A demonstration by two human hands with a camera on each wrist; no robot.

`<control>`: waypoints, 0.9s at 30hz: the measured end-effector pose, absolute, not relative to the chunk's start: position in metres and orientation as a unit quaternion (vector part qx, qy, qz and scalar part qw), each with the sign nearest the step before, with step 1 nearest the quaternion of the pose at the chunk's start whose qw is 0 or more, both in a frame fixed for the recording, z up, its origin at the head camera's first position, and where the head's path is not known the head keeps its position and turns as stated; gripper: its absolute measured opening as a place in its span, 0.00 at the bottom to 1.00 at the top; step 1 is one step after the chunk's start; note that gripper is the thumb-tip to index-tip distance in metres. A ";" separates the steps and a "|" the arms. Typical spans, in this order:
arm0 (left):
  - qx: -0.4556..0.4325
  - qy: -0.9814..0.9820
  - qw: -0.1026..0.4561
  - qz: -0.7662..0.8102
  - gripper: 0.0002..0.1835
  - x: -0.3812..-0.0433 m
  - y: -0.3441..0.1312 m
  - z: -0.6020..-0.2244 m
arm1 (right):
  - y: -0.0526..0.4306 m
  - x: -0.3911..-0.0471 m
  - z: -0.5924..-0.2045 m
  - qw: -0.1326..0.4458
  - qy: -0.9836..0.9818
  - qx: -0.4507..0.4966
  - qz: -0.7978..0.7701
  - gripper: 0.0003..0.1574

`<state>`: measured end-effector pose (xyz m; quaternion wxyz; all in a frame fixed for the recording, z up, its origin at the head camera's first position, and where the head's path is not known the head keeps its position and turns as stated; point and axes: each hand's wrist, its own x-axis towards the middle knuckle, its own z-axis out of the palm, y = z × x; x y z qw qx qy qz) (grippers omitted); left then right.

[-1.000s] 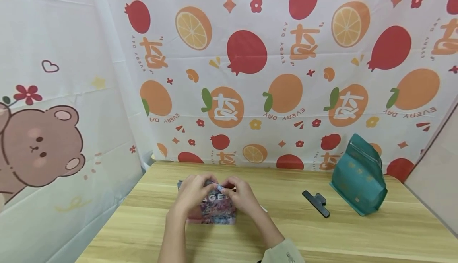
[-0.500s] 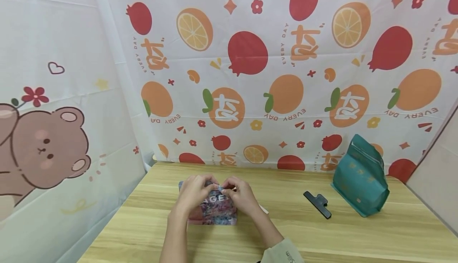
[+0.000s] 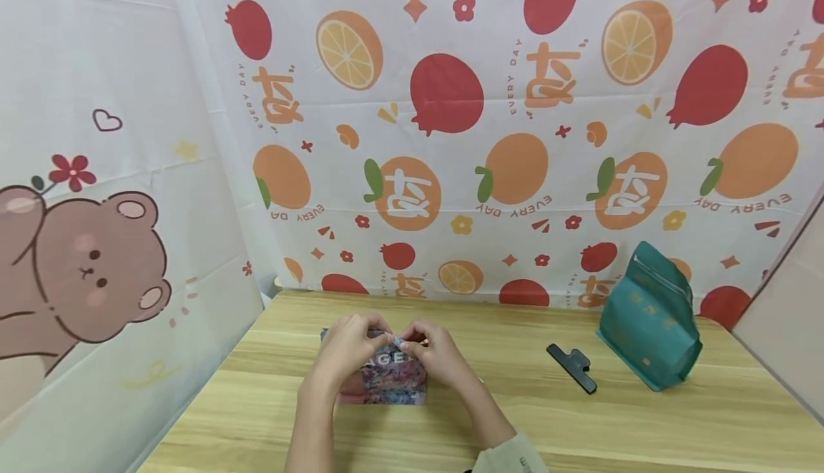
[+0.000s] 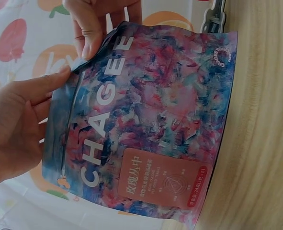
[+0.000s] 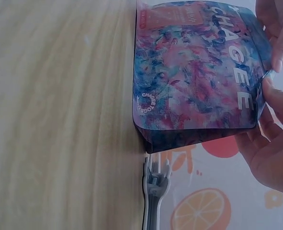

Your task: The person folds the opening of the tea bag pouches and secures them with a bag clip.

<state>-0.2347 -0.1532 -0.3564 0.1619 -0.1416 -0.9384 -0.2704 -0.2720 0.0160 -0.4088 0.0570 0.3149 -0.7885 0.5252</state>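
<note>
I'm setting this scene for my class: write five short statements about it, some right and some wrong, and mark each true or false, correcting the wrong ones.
1. The left hand and right hand both pinch the top edge of the patterned pouch. True.
2. In the head view, the black clip lies between the pouch and the green bag. True.
3. The black clip is fastened onto the green bag. False: it lies on the table, apart from the bag.
4. White lettering on the pouch reads CHAGEE. True.
5. In the head view, the green bag is left of the pouch. False: it is to the right.
</note>
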 end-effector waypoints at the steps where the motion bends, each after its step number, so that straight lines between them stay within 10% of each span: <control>1: -0.143 -0.937 0.159 -0.277 0.03 -0.234 -0.153 -0.356 | 0.016 -0.272 -0.409 0.055 -0.789 0.315 0.524 0.02; 27: -0.092 -0.945 0.187 -0.253 0.03 -0.237 -0.147 -0.360 | 0.028 -0.276 -0.413 0.065 -0.831 0.297 0.465 0.05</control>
